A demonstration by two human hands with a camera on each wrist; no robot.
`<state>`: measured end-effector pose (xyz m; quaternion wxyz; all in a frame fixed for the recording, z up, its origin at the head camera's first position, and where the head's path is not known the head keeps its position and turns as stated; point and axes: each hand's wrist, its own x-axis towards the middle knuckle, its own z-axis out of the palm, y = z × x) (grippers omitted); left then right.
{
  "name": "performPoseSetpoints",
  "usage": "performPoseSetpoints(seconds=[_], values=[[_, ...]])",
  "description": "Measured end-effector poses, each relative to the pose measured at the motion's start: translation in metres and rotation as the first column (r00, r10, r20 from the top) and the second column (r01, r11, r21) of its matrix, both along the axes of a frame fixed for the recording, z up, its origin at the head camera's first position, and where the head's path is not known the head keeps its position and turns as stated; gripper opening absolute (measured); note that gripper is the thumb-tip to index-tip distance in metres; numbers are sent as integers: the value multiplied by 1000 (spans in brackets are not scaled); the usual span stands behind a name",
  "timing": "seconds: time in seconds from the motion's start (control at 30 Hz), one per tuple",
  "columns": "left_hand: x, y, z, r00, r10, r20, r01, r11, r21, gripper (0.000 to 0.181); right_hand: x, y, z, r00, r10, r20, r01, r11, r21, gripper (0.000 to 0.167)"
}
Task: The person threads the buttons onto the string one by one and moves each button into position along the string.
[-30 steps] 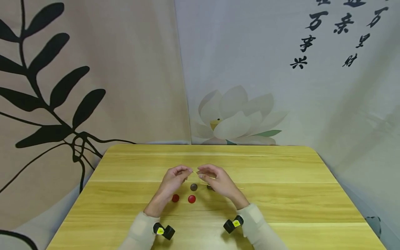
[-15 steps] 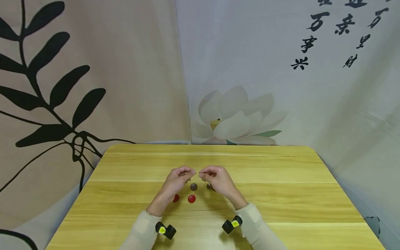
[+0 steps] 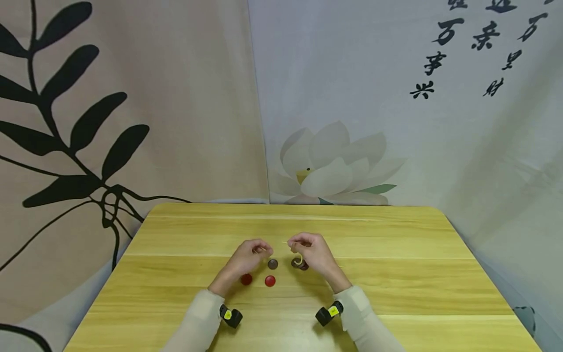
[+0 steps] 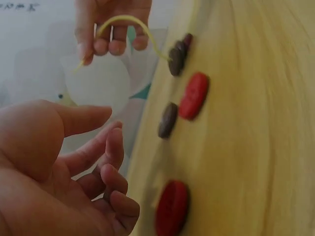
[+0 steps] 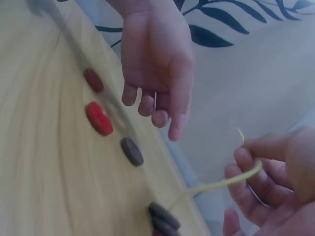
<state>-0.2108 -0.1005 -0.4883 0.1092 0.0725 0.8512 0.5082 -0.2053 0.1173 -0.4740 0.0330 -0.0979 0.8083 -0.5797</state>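
My right hand pinches a thin yellow cord close to its end, and a short tip sticks out past the fingertips. From there the cord arcs down to a small cluster of dark brown buttons, with a dark red button against it. Left of the right hand, my left hand hovers above the table with thumb and forefinger apart, holding nothing. Near it lie a single brown button, a bright red button and another red button.
The buttons lie on a wooden table with a light grain. Behind it hangs a cloth backdrop printed with a flower, leaves and writing. Each wrist wears a small black camera, such as the left one.
Both hands had met at the cord. My left hand has let go and moved slightly down and left, while my right hand has drawn slightly right with the cord's end.
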Motion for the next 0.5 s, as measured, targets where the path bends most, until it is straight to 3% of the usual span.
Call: performPoseSetpoints(seconds=[0.17,0.5], values=[[-4,-4,-9,998,-15,64,15,1000,-5,11,-2,1,-4,999,18,37,-17,999,-43,15],[-10,-6,-12,982,-86,166,91,996,-18,15,-20,12,-41,998,38,53,-32,994,-103,17]])
